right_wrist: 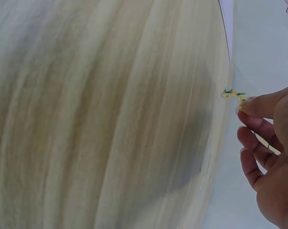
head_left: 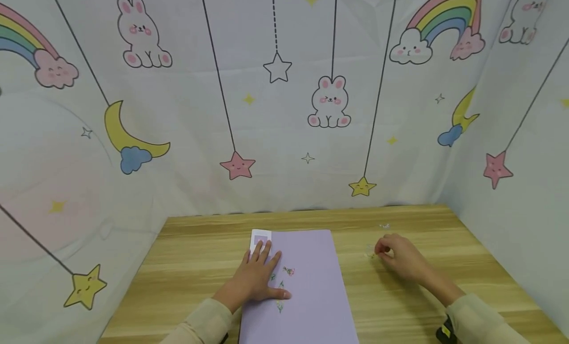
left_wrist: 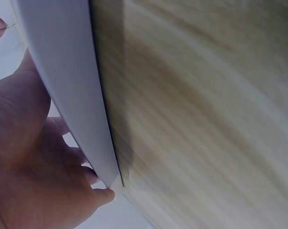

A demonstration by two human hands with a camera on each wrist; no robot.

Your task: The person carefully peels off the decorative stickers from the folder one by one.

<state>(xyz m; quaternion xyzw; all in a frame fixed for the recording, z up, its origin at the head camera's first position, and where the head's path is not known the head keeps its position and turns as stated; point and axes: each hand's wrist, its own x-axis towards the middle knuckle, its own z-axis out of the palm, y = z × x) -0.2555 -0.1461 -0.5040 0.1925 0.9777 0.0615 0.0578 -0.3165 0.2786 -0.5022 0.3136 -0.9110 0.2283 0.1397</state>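
A light purple book or folder [head_left: 315,284] lies on the table, with a white label [head_left: 255,235] at its top left corner. My left hand [head_left: 253,279] rests on its left side, fingers and thumb spread. Around that thumb are small flower stickers, among them a pink one [head_left: 290,271] and a pale yellow one [head_left: 280,307]; the hand may cover others. To the right of the book, my right hand [head_left: 402,257] pinches a small yellow flower sticker with green leaves [right_wrist: 233,93] between thumb and forefinger, just over the table.
Small clear bits [head_left: 384,226], perhaps stickers, lie on the wooden table [head_left: 200,255] beyond the right hand. A white cloth [head_left: 191,111] with rabbits, stars and rainbows hangs behind the table and at its sides. Dark straps [head_left: 446,331] show near the right sleeve.
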